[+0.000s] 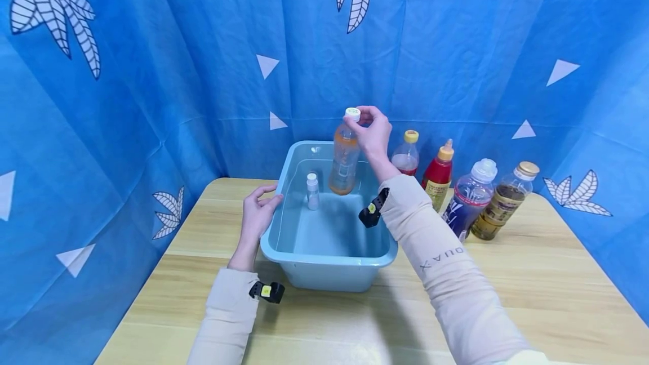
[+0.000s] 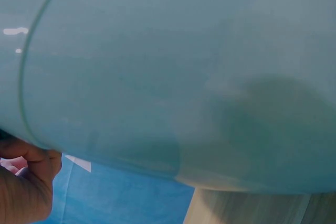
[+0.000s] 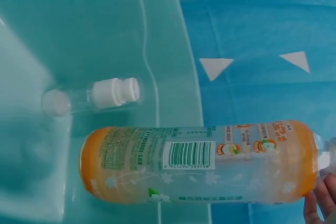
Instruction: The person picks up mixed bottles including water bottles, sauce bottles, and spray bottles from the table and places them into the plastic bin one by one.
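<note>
My right hand (image 1: 374,133) pinches an orange-tinted drink bottle (image 1: 346,162) near its white cap, holding it upright over the light blue basin (image 1: 329,258). In the right wrist view, the bottle (image 3: 197,163) shows a barcode, white flowers and orange ends, with my fingers (image 3: 321,198) at its neck. My left hand (image 1: 257,213) grips the basin's left rim between thumb and fingers; the left wrist view shows the curled hand (image 2: 29,182) against the basin wall (image 2: 157,77). Inside the basin, a small clear bottle with a white cap (image 1: 312,191) stands near the left wall.
On the wooden table (image 1: 547,286) right of the basin stand a yellow-capped bottle (image 1: 405,156), a red sauce bottle (image 1: 439,173), a dark-labelled bottle with a white cap (image 1: 469,196) and a gold-capped bottle (image 1: 502,204). Blue patterned cloth (image 1: 203,44) hangs behind and at the sides.
</note>
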Demonstrator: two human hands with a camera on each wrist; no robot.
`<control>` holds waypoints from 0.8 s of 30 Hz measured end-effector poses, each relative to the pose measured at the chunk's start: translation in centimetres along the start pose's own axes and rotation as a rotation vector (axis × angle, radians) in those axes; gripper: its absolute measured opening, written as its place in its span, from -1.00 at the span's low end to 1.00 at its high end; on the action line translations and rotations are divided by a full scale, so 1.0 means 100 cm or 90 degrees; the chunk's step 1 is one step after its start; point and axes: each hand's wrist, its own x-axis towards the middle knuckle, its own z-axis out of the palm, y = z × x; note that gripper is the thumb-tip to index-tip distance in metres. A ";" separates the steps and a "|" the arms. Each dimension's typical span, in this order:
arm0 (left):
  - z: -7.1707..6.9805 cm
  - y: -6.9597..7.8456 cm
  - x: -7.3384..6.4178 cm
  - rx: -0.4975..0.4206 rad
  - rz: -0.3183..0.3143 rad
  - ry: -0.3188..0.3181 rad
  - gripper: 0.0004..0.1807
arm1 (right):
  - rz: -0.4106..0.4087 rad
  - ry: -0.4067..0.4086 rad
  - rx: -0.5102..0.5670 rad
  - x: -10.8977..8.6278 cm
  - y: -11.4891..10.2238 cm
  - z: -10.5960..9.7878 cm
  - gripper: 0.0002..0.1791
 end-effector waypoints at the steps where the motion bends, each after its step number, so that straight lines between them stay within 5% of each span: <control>1: 0.000 0.000 0.000 -0.001 0.001 0.001 -0.67 | 0.000 -0.003 -0.003 -0.001 0.001 0.001 -0.63; 24: 0.000 -0.004 0.003 0.005 0.018 0.004 -0.68 | 0.041 -0.055 -0.054 -0.012 0.030 0.015 -0.67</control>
